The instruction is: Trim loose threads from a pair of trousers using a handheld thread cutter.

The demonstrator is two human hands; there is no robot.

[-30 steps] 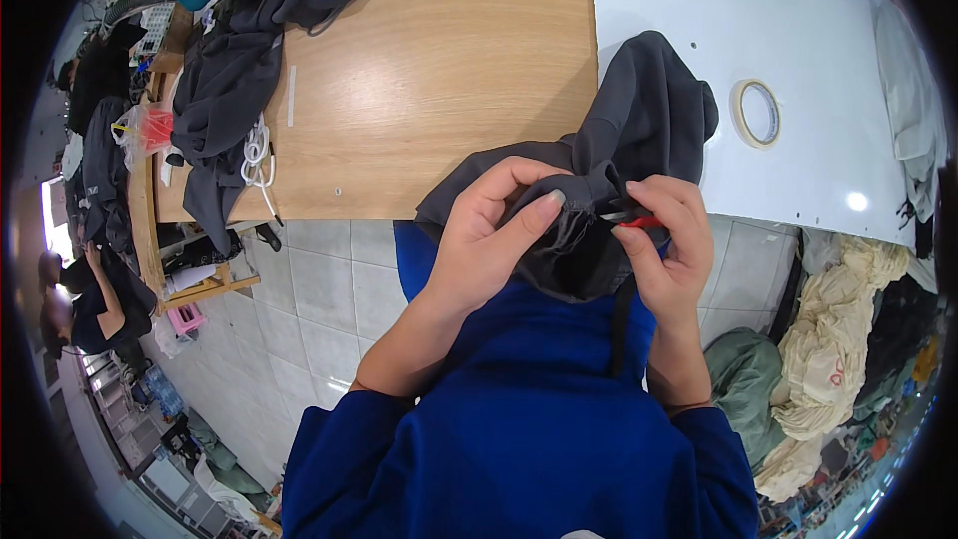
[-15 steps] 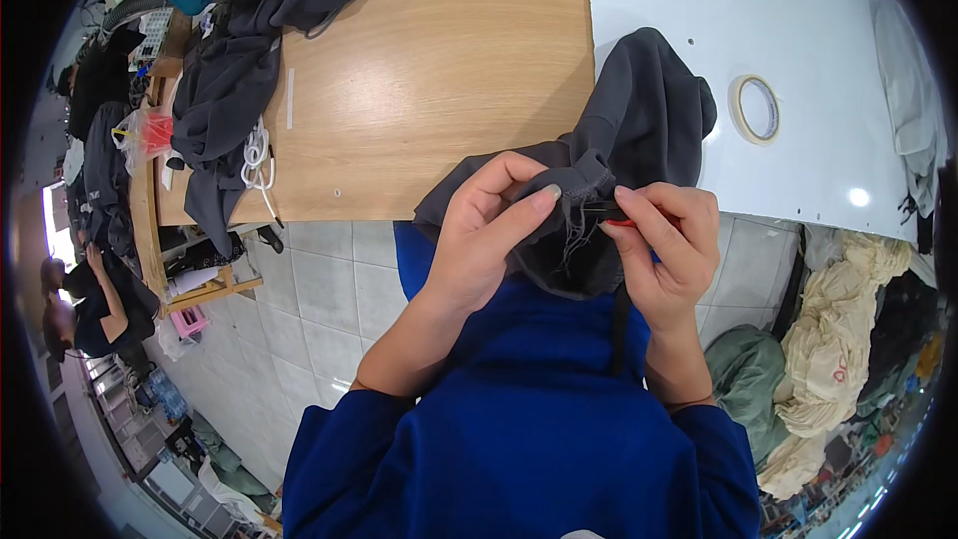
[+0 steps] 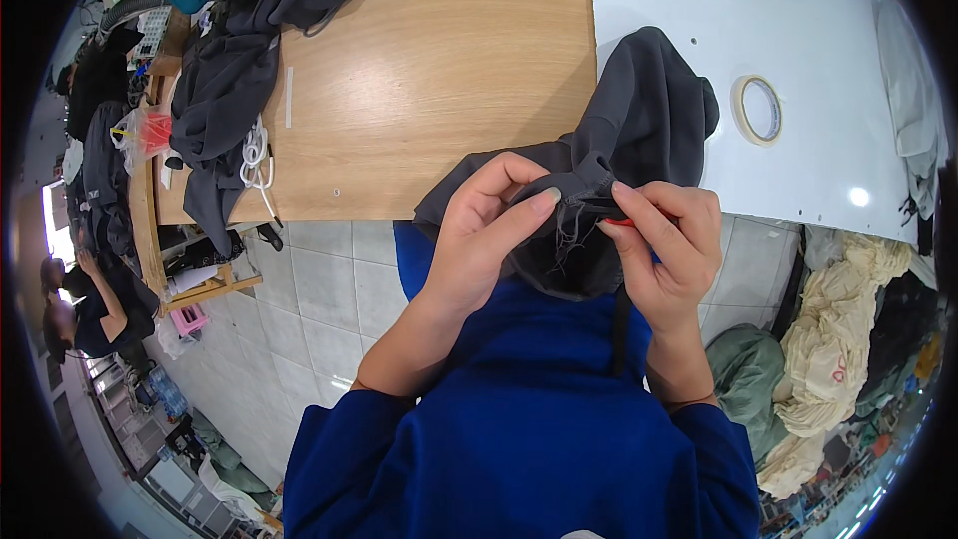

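A dark grey garment (image 3: 639,120) hangs over the front edge of the table, half on the wooden top (image 3: 439,70) and half on the white top (image 3: 828,30). My left hand (image 3: 484,230) pinches a folded seam of it, with loose threads hanging from the edge. My right hand (image 3: 667,245) grips the same seam from the right and holds a small red tool, mostly hidden by the fingers. A dark cord hangs down below my right hand over my blue top.
A roll of tape (image 3: 758,108) lies on the white top right of the garment. More dark garments (image 3: 225,100) and a white cord (image 3: 254,155) lie at the wooden top's left end. Cream fabric piles (image 3: 838,339) sit on the floor at right. Another person (image 3: 90,309) is at far left.
My right hand has shifted slightly along the seam with the red tool, and threads now hang loose at the seam. The garment has barely moved.
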